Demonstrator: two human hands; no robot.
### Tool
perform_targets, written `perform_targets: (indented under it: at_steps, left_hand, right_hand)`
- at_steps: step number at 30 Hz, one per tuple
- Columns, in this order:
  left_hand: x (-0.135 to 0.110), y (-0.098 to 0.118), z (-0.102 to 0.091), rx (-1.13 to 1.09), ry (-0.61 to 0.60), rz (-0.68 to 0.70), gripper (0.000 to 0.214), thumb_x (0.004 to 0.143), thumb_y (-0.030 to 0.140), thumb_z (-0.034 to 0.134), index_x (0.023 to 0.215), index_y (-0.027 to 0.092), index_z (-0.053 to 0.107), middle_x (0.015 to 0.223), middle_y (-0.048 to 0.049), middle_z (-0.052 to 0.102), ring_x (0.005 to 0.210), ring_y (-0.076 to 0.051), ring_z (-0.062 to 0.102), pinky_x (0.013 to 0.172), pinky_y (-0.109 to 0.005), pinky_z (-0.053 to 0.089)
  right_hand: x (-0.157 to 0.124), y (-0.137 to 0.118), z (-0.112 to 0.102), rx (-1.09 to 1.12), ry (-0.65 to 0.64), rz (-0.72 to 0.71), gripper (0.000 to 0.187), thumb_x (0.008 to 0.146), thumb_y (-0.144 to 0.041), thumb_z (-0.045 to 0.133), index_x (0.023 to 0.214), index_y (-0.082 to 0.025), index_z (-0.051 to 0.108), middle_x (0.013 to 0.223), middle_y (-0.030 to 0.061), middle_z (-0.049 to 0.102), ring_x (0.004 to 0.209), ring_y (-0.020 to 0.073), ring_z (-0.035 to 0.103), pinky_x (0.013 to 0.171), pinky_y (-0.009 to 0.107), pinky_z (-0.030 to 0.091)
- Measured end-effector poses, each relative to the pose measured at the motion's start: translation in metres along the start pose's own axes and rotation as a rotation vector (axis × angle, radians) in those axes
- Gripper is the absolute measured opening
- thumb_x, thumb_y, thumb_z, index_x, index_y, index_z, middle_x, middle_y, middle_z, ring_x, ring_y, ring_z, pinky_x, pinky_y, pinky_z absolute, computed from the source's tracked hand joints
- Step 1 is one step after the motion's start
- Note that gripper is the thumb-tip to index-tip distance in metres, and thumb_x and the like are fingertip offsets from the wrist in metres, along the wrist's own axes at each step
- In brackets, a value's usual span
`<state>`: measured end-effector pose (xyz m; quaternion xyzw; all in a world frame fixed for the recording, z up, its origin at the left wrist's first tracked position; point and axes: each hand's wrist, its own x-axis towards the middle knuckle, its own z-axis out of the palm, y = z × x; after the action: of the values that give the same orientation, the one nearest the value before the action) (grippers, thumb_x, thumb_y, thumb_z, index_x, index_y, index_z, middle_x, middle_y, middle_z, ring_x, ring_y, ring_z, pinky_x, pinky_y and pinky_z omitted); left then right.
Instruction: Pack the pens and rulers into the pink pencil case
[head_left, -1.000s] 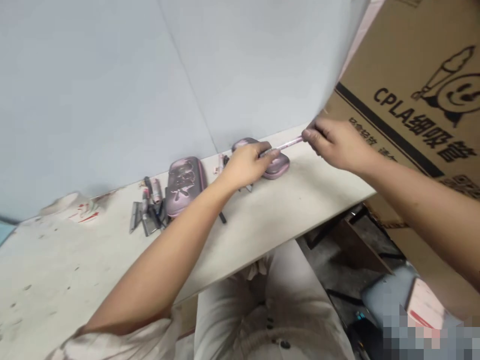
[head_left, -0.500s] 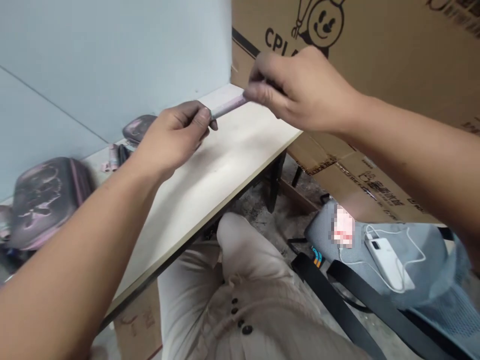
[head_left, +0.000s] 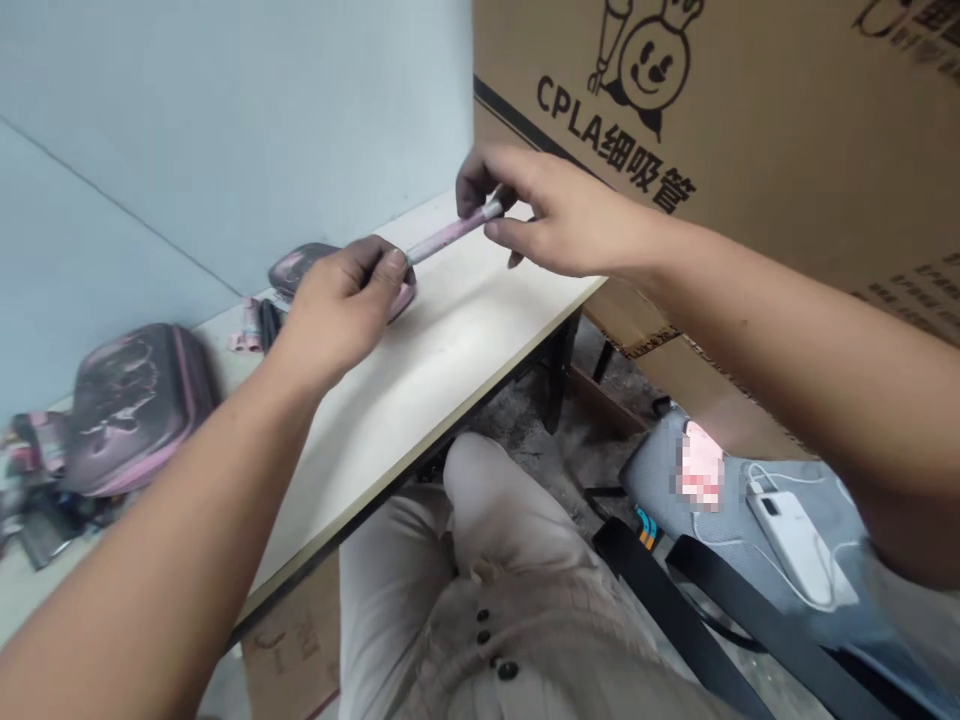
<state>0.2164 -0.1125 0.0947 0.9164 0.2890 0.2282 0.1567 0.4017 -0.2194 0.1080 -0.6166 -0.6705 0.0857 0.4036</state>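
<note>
A pink pen (head_left: 450, 235) slants in the air between the person's two hands, above the far part of a pale tabletop (head_left: 442, 380), its silver tip pointing up to the right. The left hand (head_left: 341, 315) is closed around the lower end, with the fingers curled over it. The right hand (head_left: 570, 210) grasps the upper end, pinching it between thumb and fingers. Just under the left hand sits a small pink zip case (head_left: 300, 265), partly hidden. Further left, by a pale blue wall (head_left: 225, 130), lies a larger dark pink case (head_left: 135, 410) with small items beside it. A cardboard box (head_left: 750, 130) stands right of the table. Below, a white power bank (head_left: 795, 545) with a cable lies on a grey seat (head_left: 660, 470)
</note>
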Motion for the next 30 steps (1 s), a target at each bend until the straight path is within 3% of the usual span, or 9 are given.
perform_targets:
  at_steps: [5, 10, 15, 20, 24, 30]
  left_hand:
    - [-0.012, -0.037, -0.015, 0.058, 0.064, -0.028, 0.028, 0.086, 0.037, 0.035, 0.079, 0.018, 0.054, 0.067, -0.0003, 0.053, 0.064, -0.013, 0.048, 0.06, -0.024, 0.036]
    - [-0.031, -0.075, -0.038, 0.087, 0.09, -0.163, 0.032, 0.086, 0.038, 0.033, 0.08, 0.017, 0.056, 0.063, -0.0002, 0.053, 0.067, -0.014, 0.05, 0.064, -0.025, 0.038]
    - [-0.048, -0.115, -0.064, 0.124, 0.125, -0.228, 0.035, 0.086, 0.04, 0.033, 0.083, 0.016, 0.058, 0.068, -0.0011, 0.057, 0.067, -0.014, 0.051, 0.064, -0.024, 0.038]
    - [-0.056, -0.148, -0.084, 0.168, 0.127, -0.249, 0.035, 0.086, 0.04, 0.033, 0.085, 0.016, 0.059, 0.07, -0.0021, 0.06, 0.066, -0.014, 0.052, 0.063, -0.025, 0.037]
    - [-0.059, -0.169, -0.092, 0.066, 0.049, -0.291, 0.035, 0.086, 0.041, 0.033, 0.083, 0.016, 0.059, 0.074, -0.0029, 0.06, 0.071, -0.014, 0.053, 0.064, -0.025, 0.039]
    - [-0.065, -0.201, -0.099, -0.381, -0.212, -0.529, 0.039, 0.087, 0.046, 0.03, 0.081, 0.017, 0.055, 0.054, 0.001, 0.046, 0.043, -0.008, 0.038, 0.042, -0.022, 0.03]
  right_hand:
    - [0.028, -0.002, 0.035, 0.124, -0.057, 0.025, 0.021, 0.08, -0.04, 0.053, 0.081, -0.019, 0.055, 0.067, -0.0003, 0.059, 0.066, 0.0123, 0.056, 0.052, 0.021, 0.042]
    - [0.065, -0.01, 0.077, 0.256, -0.123, -0.074, 0.024, 0.077, -0.04, 0.057, 0.092, -0.021, 0.055, 0.079, -0.0002, 0.061, 0.07, 0.0127, 0.056, 0.053, 0.022, 0.043]
    - [0.097, -0.023, 0.122, 0.345, -0.165, 0.005, 0.029, 0.081, -0.046, 0.049, 0.085, -0.018, 0.057, 0.064, 0.0003, 0.056, 0.058, 0.0125, 0.052, 0.049, 0.024, 0.041]
    - [0.119, -0.04, 0.157, 0.376, -0.233, 0.006, 0.028, 0.08, -0.044, 0.05, 0.096, -0.02, 0.054, 0.068, -0.0012, 0.057, 0.058, 0.0123, 0.052, 0.051, 0.025, 0.041]
    - [0.13, -0.053, 0.178, 0.16, -0.212, 0.014, 0.032, 0.084, -0.044, 0.04, 0.081, -0.017, 0.057, 0.062, 0.0009, 0.057, 0.057, 0.0139, 0.051, 0.055, 0.027, 0.04]
    - [0.129, -0.053, 0.187, -0.097, -0.085, -0.226, 0.019, 0.081, -0.029, 0.045, 0.093, -0.02, 0.056, 0.086, 0.0054, 0.063, 0.078, 0.0188, 0.056, 0.067, 0.029, 0.04]
